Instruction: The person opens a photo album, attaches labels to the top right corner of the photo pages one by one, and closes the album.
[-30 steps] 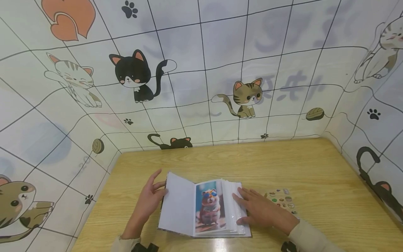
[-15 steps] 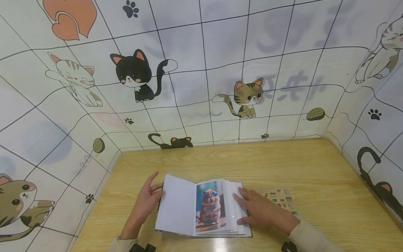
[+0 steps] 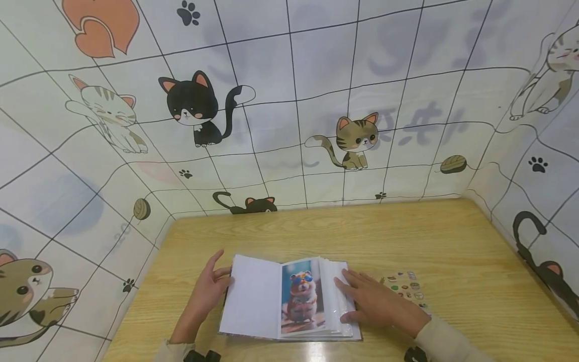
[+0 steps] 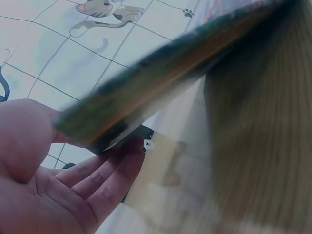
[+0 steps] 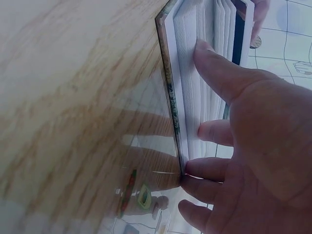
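Observation:
A small photo album lies open on the wooden table, its front cover folded left and tilted up, showing a plain white inside. The first page bears a hamster picture with blue sunglasses. My left hand holds the cover's outer edge; in the left wrist view the thumb passes over the cover and the fingers lie beneath it. My right hand lies with extended fingers along the right side of the page stack, thumb and fingertips at the page edges.
A clear sheet of small food stickers lies right of the album, partly under the right forearm. The table meets walls printed with cartoon cats on the left, back and right.
My left hand has moved left and slightly down, and the front cover has swung lower and further open with it. The right hand and page stack have stayed in place.

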`<state>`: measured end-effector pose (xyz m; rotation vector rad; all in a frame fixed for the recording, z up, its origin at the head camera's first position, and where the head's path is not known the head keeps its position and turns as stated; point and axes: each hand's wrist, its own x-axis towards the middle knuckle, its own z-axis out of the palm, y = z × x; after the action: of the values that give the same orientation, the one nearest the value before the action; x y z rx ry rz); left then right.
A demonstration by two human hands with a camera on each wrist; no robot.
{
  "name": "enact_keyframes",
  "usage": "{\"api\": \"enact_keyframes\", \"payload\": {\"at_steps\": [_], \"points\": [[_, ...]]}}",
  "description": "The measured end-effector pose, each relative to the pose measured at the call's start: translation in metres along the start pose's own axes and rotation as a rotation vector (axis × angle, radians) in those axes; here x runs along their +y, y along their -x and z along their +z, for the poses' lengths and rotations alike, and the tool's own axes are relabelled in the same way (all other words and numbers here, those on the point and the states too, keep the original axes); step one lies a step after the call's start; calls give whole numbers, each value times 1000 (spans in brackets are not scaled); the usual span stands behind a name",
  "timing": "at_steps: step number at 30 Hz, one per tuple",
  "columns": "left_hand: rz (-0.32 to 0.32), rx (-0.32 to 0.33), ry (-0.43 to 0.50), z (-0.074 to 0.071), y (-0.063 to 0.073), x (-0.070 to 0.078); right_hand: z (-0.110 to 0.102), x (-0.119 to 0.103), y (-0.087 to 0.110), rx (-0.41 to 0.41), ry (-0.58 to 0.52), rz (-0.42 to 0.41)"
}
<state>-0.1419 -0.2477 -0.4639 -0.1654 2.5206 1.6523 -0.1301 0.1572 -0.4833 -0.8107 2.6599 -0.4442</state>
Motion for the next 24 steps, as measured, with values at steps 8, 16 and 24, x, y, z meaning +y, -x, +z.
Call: {"api": "enact_keyframes", "payload": {"at_steps": [8,16,24], "points": [[-9,16,-49,-2,-3,-14,2,2,0,-6,2,-1],[3,31,-115,-3,-6,-26,3,2,0,0,-4,8],[-20,38,-112,-1,-8,-32,3,2,0,8,-15,14]]}}
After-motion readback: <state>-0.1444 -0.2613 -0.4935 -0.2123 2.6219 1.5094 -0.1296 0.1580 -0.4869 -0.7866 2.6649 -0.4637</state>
